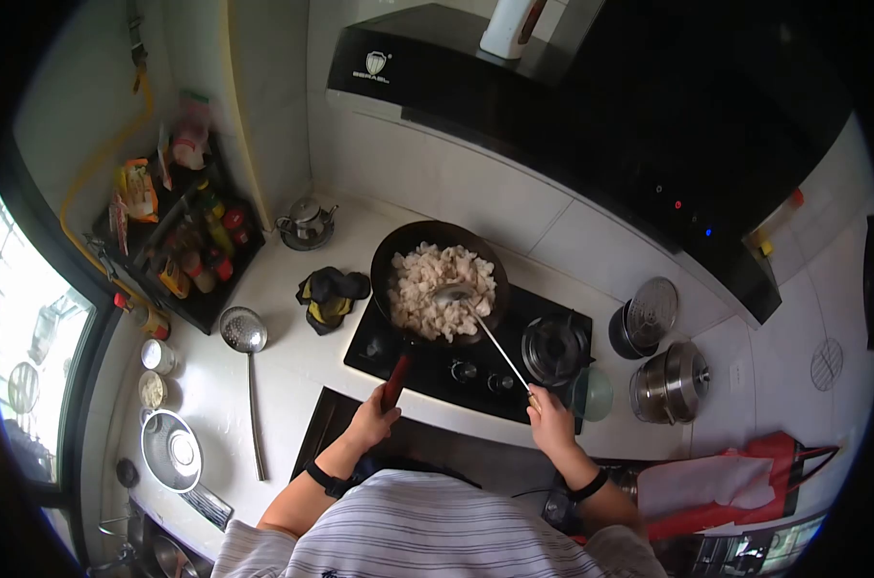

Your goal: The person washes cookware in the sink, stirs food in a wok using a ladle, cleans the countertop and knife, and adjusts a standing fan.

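Observation:
A dark wok (pixel 383 252) full of pale, whitish chopped pieces (pixel 420 275) sits over the left side of the black gas stove (pixel 437 364). My left hand (pixel 371 421) is wrapped round the wok's red handle (pixel 396 378). In my right hand (pixel 550 420) is the end of a long-handled metal ladle (pixel 500 349). The ladle's bowl rests among the pieces near the wok's middle. Both my wrists wear dark bands.
A slotted skimmer (pixel 243 330), a strainer (pixel 172 451), jars and a spice rack stand left. Black and yellow cloth (pixel 329 298) lies beside the wok. Right are a glass bowl (pixel 593 394), steel pots (pixel 670 381) and a red bag (pixel 735 482). A range hood (pixel 552 125) overhangs the stove.

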Demonstrator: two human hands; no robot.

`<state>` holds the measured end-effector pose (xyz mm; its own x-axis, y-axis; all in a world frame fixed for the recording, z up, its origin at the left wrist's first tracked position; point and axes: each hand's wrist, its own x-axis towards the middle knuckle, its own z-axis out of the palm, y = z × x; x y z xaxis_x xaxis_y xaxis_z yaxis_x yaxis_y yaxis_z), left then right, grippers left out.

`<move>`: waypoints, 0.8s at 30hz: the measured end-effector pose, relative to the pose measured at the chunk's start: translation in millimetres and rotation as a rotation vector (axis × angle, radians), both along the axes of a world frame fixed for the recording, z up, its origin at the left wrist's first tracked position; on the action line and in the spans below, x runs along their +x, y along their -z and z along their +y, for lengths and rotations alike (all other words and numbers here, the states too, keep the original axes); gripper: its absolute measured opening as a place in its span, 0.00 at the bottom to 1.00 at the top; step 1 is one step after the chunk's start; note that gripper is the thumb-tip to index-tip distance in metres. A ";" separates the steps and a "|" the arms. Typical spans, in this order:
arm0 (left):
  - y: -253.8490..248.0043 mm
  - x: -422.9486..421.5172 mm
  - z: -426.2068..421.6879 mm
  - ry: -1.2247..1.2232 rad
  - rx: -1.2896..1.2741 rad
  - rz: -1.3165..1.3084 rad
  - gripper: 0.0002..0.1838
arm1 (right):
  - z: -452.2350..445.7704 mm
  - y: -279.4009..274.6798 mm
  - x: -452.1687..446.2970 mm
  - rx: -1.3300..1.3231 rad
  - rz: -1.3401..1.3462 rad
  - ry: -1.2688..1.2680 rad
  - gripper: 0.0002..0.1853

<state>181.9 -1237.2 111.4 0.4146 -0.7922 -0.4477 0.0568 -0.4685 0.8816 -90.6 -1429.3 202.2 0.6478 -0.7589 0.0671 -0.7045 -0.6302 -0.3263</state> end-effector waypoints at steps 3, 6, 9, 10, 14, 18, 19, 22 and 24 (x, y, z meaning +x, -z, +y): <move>3.6 -0.8 1.2 0.007 -0.002 -0.001 0.33 | -12.3 -11.9 9.4 0.084 -0.151 0.106 0.22; 7.3 -1.7 2.3 0.016 0.007 -0.009 0.33 | -50.2 -8.2 29.6 0.073 -0.156 0.141 0.19; 4.6 -0.1 0.9 -0.002 -0.001 -0.004 0.33 | -76.3 15.0 41.8 0.007 -0.174 0.102 0.18; 3.0 -0.9 0.3 -0.007 0.009 -0.001 0.33 | -83.5 23.6 46.4 -0.032 -0.157 0.079 0.18; 3.7 -2.3 1.2 -0.024 0.009 0.013 0.34 | -79.4 37.9 64.6 1.089 -0.513 0.430 0.11; 5.1 -2.8 1.3 -0.013 0.007 0.012 0.33 | -97.0 43.3 73.7 1.723 -0.716 0.480 0.07; 4.8 -3.0 1.4 -0.012 0.009 0.013 0.33 | -101.3 43.7 72.5 1.724 -0.716 0.483 0.07; 3.4 -3.2 0.3 -0.022 -0.009 0.017 0.33 | -93.6 24.3 72.4 1.721 -0.618 0.349 0.08; 4.3 -2.8 0.5 -0.015 -0.002 0.005 0.33 | -76.5 8.2 68.5 1.534 -0.516 0.308 0.09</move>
<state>179.1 -1236.7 107.1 0.4245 -0.7869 -0.4478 0.0679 -0.4655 0.8825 -22.2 -1505.9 194.0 0.6180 -0.4044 -0.6742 -0.3605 0.6163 -0.7001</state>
